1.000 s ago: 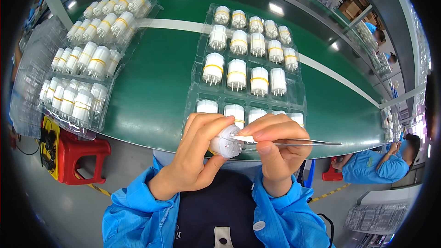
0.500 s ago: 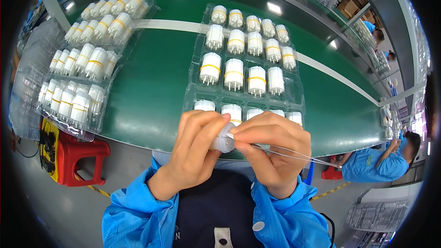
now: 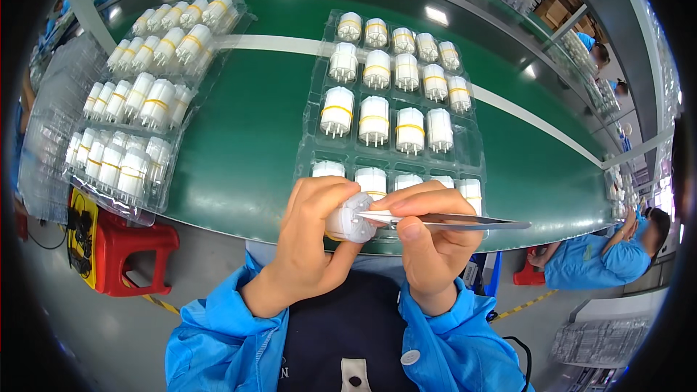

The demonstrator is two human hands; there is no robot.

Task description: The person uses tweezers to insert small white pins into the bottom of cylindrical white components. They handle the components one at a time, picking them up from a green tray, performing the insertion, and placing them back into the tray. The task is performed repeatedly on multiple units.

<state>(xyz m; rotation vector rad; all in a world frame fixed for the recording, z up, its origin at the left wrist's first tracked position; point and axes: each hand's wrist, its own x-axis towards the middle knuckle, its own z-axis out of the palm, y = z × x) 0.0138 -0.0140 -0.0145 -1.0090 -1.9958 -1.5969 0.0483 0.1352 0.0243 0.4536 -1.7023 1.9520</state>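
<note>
My left hand (image 3: 308, 236) is closed around a white cylindrical plug-like part (image 3: 347, 223), its pale end face turned toward my right hand. Between the thumb and fingers of my right hand (image 3: 435, 243) is a pair of tweezers (image 3: 501, 224) with a metal body and white tips. Those tips touch or nearly touch the end face of the part; the exact contact is too small to tell. Just beyond my hands lies a transparent plastic tray (image 3: 465, 149) with rows of white pronged cylinders (image 3: 374, 120), most with a yellow band. My fingers hide part of its nearest row.
Another transparent tray (image 3: 156, 210) of similar cylinders lies at the left on the green table (image 3: 239, 145), beside stacked trays (image 3: 51, 123). A red stool (image 3: 145, 254) stands below left. At the right sits a person in blue (image 3: 599, 261).
The tweezers have turned in my right hand, now showing their broad side and white tips. The part in my left hand shows more of its end face. The view has shifted slightly.
</note>
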